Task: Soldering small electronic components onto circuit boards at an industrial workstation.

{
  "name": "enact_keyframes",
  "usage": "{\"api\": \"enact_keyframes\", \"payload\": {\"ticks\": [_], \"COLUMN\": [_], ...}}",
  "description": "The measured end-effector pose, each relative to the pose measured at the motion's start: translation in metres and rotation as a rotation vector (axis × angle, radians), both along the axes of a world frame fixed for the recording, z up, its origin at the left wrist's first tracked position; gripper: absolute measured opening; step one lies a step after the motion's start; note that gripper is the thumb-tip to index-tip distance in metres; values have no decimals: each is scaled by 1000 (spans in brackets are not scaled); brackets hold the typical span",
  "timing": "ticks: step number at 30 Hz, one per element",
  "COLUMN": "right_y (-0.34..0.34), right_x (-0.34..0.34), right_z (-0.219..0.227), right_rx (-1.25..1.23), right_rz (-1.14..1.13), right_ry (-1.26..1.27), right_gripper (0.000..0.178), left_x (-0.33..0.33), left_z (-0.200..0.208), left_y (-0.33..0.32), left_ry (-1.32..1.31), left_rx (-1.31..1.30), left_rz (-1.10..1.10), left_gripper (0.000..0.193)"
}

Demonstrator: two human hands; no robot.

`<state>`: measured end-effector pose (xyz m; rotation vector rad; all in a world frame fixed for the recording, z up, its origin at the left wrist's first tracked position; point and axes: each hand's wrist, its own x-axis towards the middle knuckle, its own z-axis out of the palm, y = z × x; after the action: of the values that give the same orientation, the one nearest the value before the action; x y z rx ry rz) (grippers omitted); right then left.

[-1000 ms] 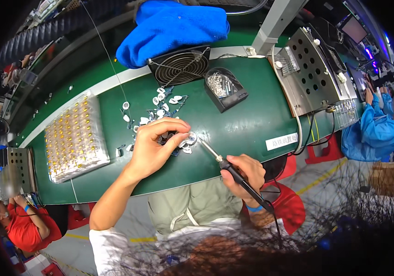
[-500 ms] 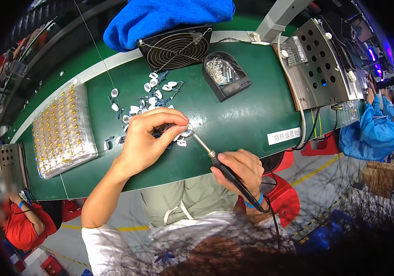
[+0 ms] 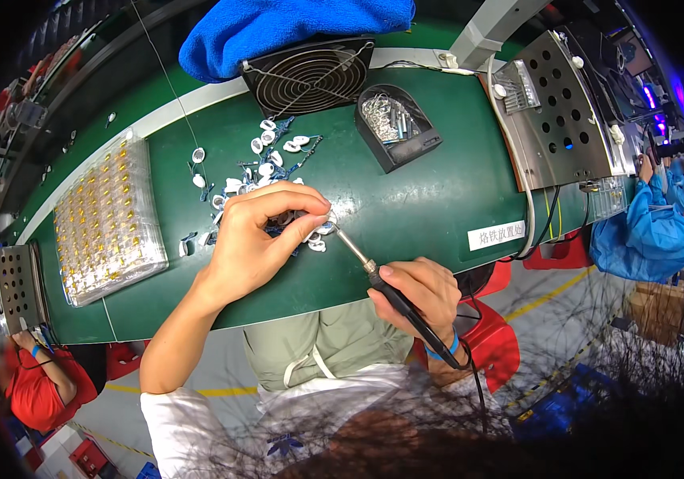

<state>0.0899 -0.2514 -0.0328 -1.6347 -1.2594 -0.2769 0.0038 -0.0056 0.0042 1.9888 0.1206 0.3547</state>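
Observation:
My right hand (image 3: 420,297) grips a soldering iron (image 3: 398,301) by its black handle. The iron's metal tip points up and left, ending close beside the fingertips of my left hand (image 3: 266,233). Thumb and forefinger of that left hand are pinched together; whatever sits between them is too small to make out. Under and behind my left hand lies a loose pile of small white oval parts (image 3: 268,169) with dark blue pieces attached. Some of the pile is hidden by the hand.
A plastic tray (image 3: 110,219) of gold-coloured parts lies left on the green bench (image 3: 342,281). At the back stand a black fan (image 3: 310,84), a blue towel (image 3: 294,32) and a black bin (image 3: 397,156) of metal pieces. A perforated metal box (image 3: 553,112) is right. Co-workers sit at both sides.
The view has shifted slightly. Both hands keep nearly the same pose, with the iron's tip still beside the left fingertips.

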Motion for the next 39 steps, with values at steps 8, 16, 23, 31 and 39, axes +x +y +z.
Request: {"api": "enact_keyframes", "payload": {"ticks": [8, 16, 23, 31, 39], "right_y": [-6, -8, -2, -1, -1], "right_x": [-1, -1, 3, 3, 3], "right_z": [0, 1, 3, -2, -3], "right_rx": [-18, 2, 27, 36, 29], "right_rz": [-41, -50, 16, 25, 24], "right_ry": [26, 76, 29, 32, 34], "right_gripper": [37, 35, 39, 38, 38], "left_x": [0, -2, -2, -2, -1], "left_z": [-3, -1, 0, 0, -1], "left_y": [3, 1, 1, 0, -1], "left_ry": [-29, 87, 74, 63, 44], "left_rx": [7, -214, -178, -117, -67], "left_rz": [-27, -70, -81, -60, -47], "left_gripper": [11, 23, 25, 27, 26]}}
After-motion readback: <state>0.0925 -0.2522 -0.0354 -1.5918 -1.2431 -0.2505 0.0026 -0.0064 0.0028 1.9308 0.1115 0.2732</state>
